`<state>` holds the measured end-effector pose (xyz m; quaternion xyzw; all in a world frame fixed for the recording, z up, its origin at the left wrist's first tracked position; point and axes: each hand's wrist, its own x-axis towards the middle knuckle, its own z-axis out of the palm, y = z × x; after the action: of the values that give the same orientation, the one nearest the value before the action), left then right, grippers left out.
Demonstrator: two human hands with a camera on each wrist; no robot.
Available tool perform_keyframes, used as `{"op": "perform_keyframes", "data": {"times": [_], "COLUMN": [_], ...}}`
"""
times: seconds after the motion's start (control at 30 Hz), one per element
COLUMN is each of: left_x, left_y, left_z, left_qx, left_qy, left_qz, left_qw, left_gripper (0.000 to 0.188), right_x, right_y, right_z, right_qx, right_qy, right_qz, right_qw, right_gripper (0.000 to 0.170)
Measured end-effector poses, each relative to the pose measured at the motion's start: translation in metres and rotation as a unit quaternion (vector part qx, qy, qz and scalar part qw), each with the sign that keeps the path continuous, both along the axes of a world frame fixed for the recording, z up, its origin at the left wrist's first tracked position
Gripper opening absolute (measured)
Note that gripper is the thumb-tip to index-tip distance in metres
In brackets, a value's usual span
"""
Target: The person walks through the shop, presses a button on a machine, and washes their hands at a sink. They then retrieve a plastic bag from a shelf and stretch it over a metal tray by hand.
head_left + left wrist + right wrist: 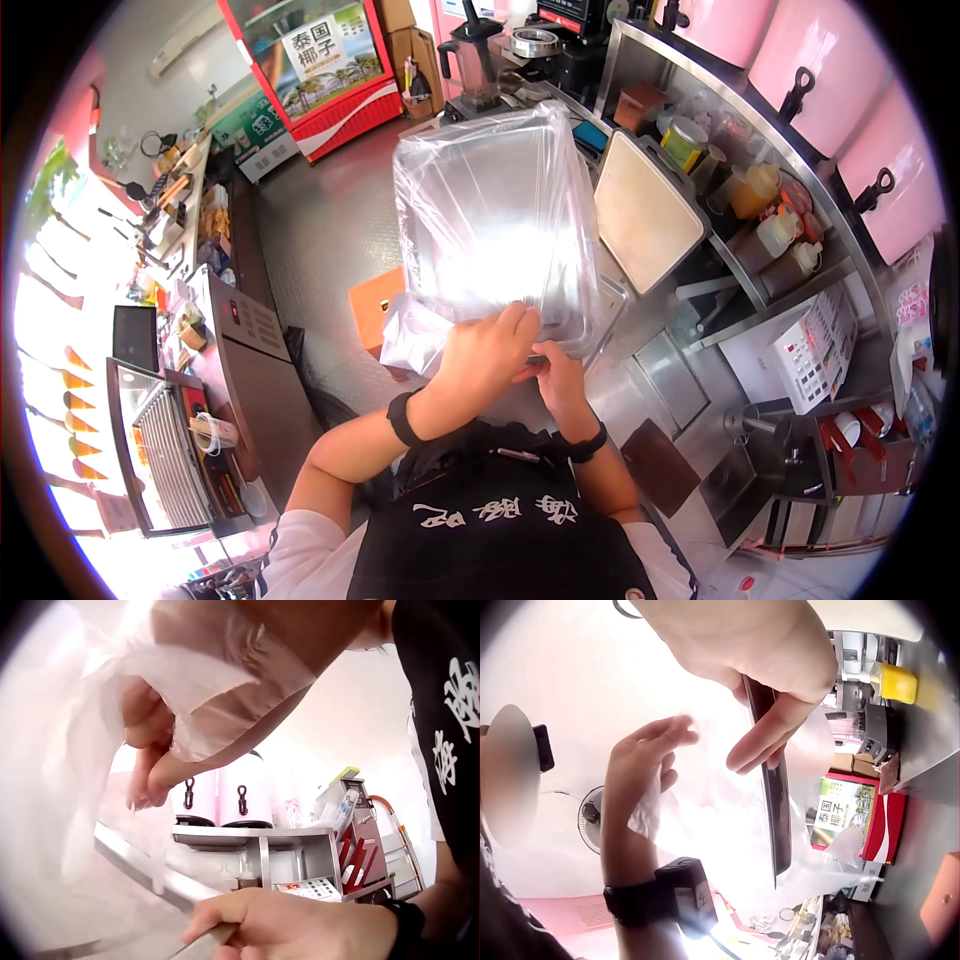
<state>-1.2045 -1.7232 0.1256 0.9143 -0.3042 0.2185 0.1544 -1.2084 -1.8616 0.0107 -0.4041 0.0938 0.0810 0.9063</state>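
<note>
A rectangular metal tray (480, 190) hangs in front of the person's chest, covered by a clear plastic bag (415, 335) whose loose end bunches near the left forearm. At the tray's near edge, the right hand (562, 385) grips the rim; the right wrist view shows its thumb and fingers on either side of the dark tray edge (778, 817). The left hand (488, 352) reaches across the near right corner, its bent fingers pinching the plastic. In the left wrist view, loose plastic drapes over that left hand (154, 761), while the right hand (292, 926) holds the rim below.
A pale board-like panel (648, 212) stands just right of the tray, beside a metal shelf with sauce bottles (775, 238). An orange box (372, 305) is below left. A blender (478, 62) and a red fridge (330, 80) stand beyond, and a counter (240, 400) runs along the left.
</note>
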Motion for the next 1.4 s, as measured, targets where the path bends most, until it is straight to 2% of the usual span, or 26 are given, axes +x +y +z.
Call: {"op": "perform_keyframes", "data": {"times": [0.13, 0.23, 0.3, 0.37, 0.43, 0.5, 0.57, 0.63, 0.73, 0.83, 0.87, 0.93, 1.07, 1.17, 1.23, 1.27, 1.33, 1.4], "left_x": [-0.009, -0.008, -0.012, -0.014, -0.004, 0.024, 0.061, 0.102, 0.141, 0.159, 0.164, 0.17, 0.159, 0.15, 0.148, 0.14, 0.118, 0.098], "left_y": [0.006, 0.022, 0.031, 0.04, 0.058, 0.081, 0.105, 0.132, 0.132, 0.107, 0.105, 0.1, 0.092, 0.087, 0.084, 0.079, 0.067, 0.058], "left_z": [0.019, 0.023, 0.034, 0.045, 0.06, 0.074, 0.087, 0.084, 0.073, 0.057, 0.054, 0.054, 0.057, 0.055, 0.051, 0.055, 0.065, 0.059], "left_qx": [-0.038, -0.008, 0.021, 0.031, -0.048, -0.115, -0.197, -0.236, -0.207, -0.115, -0.116, -0.04, -0.07, -0.063, 0.002, 0.001, -0.011, -0.032], "left_qy": [-0.028, 0.02, 0.106, 0.129, 0.093, 0.067, 0.017, -0.037, -0.061, -0.06, -0.06, 0.018, -0.055, -0.052, -0.102, -0.102, -0.106, -0.132], "left_qz": [-0.008, 0.017, 0.026, 0.039, 0.035, 0.111, 0.202, 0.217, 0.172, 0.142, 0.143, 0.193, 0.165, 0.108, 0.065, 0.064, 0.133, 0.084], "left_qw": [0.999, 1.0, 0.994, 0.99, 0.994, 0.985, 0.959, 0.947, 0.961, 0.981, 0.981, 0.98, 0.982, 0.991, 0.993, 0.993, 0.985, 0.987], "left_gripper": [0.04, 0.04, 0.049, 0.055, 0.046, 0.032, 0.025, 0.026, 0.029, 0.026, 0.026, 0.02, 0.013, 0.022, 0.038, 0.038, 0.052, 0.053], "right_x": [0.003, 0.003, 0.004, 0.003, 0.001, -0.004, -0.007, -0.011, -0.018, -0.022, -0.023, -0.026, -0.027, -0.026, -0.025, -0.024, -0.02, -0.02], "right_y": [0.0, -0.004, -0.011, -0.019, -0.027, -0.032, -0.034, -0.043, -0.045, -0.046, -0.046, -0.046, -0.044, -0.043, -0.045, -0.046, -0.047, -0.045], "right_z": [-0.004, -0.006, -0.004, 0.002, 0.0, 0.005, 0.012, 0.001, 0.007, 0.013, 0.012, 0.011, 0.005, -0.009, -0.012, -0.011, -0.007, 0.001], "right_qx": [-0.021, -0.021, -0.02, -0.031, -0.047, -0.09, -0.095, -0.085, -0.112, -0.121, -0.111, -0.103, -0.074, -0.057, -0.055, -0.052, -0.048, -0.05], "right_qy": [0.017, 0.034, 0.033, 0.02, 0.027, 0.014, 0.015, 0.005, 0.006, 0.003, 0.005, 0.006, 0.036, 0.063, 0.068, 0.063, 0.057, 0.036], "right_qz": [-0.01, -0.003, -0.004, -0.014, -0.018, -0.028, -0.032, -0.009, -0.006, 0.012, 0.018, 0.022, -0.005, -0.027, -0.036, -0.028, -0.02, -0.025], "right_qw": [1.0, 0.999, 0.999, 0.999, 0.998, 0.995, 0.995, 0.996, 0.994, 0.993, 0.994, 0.994, 0.997, 0.996, 0.996, 0.996, 0.997, 0.998], "right_gripper": [0.024, 0.023, 0.023, 0.024, 0.024, 0.021, 0.016, 0.014, 0.017, 0.015, 0.012, 0.01, 0.015, 0.021, 0.024, 0.024, 0.024, 0.023]}}
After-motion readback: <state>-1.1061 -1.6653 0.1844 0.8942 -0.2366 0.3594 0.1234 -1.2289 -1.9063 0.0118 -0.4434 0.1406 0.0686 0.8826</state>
